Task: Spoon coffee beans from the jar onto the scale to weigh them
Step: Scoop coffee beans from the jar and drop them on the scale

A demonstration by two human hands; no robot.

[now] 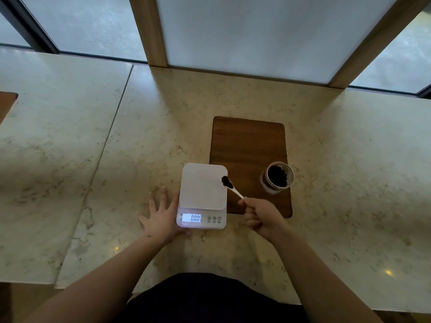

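Note:
A white digital scale (pixel 202 190) sits on the marble counter, its lit display reading 0.00 and its platform bare. My right hand (pixel 258 215) is shut on the handle of a white spoon (pixel 235 192). The spoon's bowl carries dark coffee beans (pixel 226 181) over the right edge of the platform. An open glass jar (pixel 277 177) with coffee beans inside stands to the right on a wooden board (pixel 248 145). My left hand (pixel 161 216) lies flat with fingers spread on the counter, touching the scale's left side.
The marble counter (pixel 93 159) stretches left and right, with a seam running diagonally on the left. A frosted panel with wooden frames (pixel 154 31) rises behind the board. The corner of another wooden board (pixel 7 101) shows at the far left edge.

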